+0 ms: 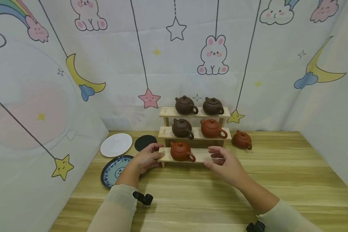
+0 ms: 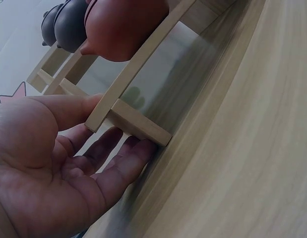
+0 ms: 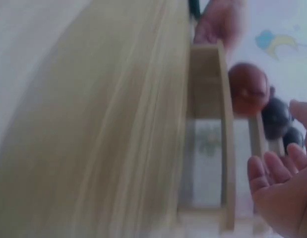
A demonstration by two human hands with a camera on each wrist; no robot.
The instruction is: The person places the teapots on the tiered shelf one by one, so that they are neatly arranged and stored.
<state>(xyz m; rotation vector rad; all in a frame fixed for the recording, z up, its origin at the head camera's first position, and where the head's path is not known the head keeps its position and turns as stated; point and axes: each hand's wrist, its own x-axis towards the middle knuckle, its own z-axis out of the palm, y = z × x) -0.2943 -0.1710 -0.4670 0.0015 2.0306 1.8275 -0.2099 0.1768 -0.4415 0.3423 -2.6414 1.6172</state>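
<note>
A three-tier wooden display stand [image 1: 201, 155] holds several small clay teapots. My left hand [image 1: 146, 159] grips the left end of its lowest tier. In the left wrist view, the thumb lies on the plank's end and the fingers [image 2: 126, 166] curl below, by the leg. My right hand [image 1: 229, 167] hovers near that tier's right end, fingers loosely bent and holding nothing. A reddish teapot [image 1: 180, 151] sits on the lowest tier. On the middle tier are a dark brown teapot [image 1: 181, 128] and a reddish one [image 1: 211, 128]. Two dark brown teapots [image 1: 184, 105] occupy the top.
Right of the stand, another reddish teapot [image 1: 242, 140] sits on the wooden table [image 1: 191, 203]. At left lie a white plate [image 1: 116, 145], a dark round plate [image 1: 145, 142] and a blue patterned plate [image 1: 108, 174], partly behind the left arm. A cartoon-printed cloth [image 1: 174, 64] hangs behind.
</note>
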